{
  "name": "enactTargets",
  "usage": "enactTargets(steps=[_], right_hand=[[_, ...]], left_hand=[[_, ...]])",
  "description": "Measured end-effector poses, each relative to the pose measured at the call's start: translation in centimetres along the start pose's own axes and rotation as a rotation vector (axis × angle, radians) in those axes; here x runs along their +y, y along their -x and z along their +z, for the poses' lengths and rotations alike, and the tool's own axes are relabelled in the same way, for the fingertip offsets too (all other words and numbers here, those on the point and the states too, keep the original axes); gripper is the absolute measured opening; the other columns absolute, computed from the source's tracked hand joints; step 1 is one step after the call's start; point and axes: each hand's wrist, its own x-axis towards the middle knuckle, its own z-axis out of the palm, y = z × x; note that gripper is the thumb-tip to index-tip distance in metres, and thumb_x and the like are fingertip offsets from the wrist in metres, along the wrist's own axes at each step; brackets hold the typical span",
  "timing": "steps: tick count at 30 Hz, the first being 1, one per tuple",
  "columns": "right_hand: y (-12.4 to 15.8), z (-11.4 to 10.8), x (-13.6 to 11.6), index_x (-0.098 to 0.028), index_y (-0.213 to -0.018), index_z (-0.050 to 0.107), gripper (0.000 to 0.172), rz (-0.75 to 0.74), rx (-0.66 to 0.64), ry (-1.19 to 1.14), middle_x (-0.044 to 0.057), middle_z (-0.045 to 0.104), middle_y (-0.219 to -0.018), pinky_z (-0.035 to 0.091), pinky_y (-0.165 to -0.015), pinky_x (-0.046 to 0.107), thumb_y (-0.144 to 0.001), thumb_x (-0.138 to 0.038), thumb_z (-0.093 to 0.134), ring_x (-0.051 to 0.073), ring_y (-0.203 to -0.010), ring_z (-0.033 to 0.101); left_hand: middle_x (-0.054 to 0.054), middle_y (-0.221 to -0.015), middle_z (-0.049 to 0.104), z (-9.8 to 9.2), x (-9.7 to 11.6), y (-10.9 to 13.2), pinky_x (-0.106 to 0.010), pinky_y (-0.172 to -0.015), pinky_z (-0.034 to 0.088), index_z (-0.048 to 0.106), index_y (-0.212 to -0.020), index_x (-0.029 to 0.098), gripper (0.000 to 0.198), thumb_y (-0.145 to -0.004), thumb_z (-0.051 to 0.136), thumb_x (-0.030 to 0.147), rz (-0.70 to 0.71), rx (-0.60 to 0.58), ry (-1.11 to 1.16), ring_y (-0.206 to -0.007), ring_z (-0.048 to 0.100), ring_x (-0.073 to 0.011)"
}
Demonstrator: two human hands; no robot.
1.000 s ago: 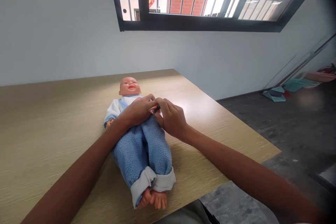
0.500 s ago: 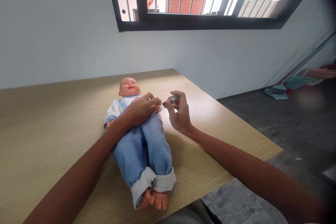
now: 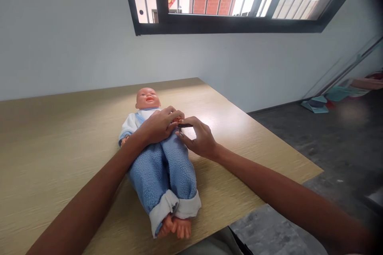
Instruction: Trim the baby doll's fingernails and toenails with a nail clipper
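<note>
A baby doll (image 3: 161, 155) in blue fleece overalls and a white top lies on its back, head away from me. My left hand (image 3: 160, 124) rests across its torso, fingers closed around the doll's small hand (image 3: 178, 120). Close on the right, my right hand (image 3: 201, 137) pinches a small metal nail clipper (image 3: 186, 125) between thumb and forefinger. The clipper's tip is right at the doll's fingers; whether it touches them I cannot tell. Part of the clipper is hidden by my fingers.
The doll lies on a light wooden table (image 3: 68, 135), whose right edge slants down toward me. Behind stands a pale wall (image 3: 74, 48) with a dark-framed barred window (image 3: 227, 26). A teal dustpan (image 3: 315, 105) is on the dark floor at the right.
My right hand has moved left and turned, bringing the nail clipper up to the doll's hand. Its lever now stands out between my thumb and forefinger. My left hand has stayed in place.
</note>
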Motion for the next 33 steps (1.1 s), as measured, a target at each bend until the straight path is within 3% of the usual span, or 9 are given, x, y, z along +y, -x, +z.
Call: enactTargets(steps=[12,20,33], right_hand=[[-0.49,0.33,-0.36,-0.025,-0.104,0.061,0.010,-0.185,-0.003,0.198,0.004,0.066,-0.097,0.057,-0.079,0.035,-0.095,-0.021,0.060,0.018,-0.090,0.065],[-0.32,0.61,0.20,-0.024,-0.105,0.058,0.010,-0.185,0.030,0.215,0.003,0.064,-0.095,0.058,-0.074,0.033,-0.095,-0.020,0.059,0.016,-0.085,0.064],[-0.58,0.59,-0.33,-0.024,-0.116,0.056,0.019,-0.254,0.004,0.325,0.005,0.068,-0.106,0.059,-0.077,0.031,-0.098,-0.019,0.055,0.017,-0.092,0.067]], left_hand=[[-0.006,-0.120,0.064,0.24,-0.26,-0.28,-0.042,-0.098,0.041,0.056,-0.122,0.024,0.027,-0.106,0.036,0.035,0.039,-0.028,-0.002,-0.108,0.056,-0.0241],[-0.008,-0.112,0.059,0.40,-0.38,-0.37,-0.045,-0.089,0.040,0.063,-0.109,0.025,0.029,-0.105,0.036,0.034,0.025,-0.049,-0.084,-0.102,0.052,-0.0269],[-0.007,-0.118,0.058,0.47,-0.29,-0.19,-0.046,-0.091,0.041,0.058,-0.124,0.028,0.029,-0.099,0.042,0.022,0.016,-0.043,-0.103,-0.107,0.052,-0.0282]])
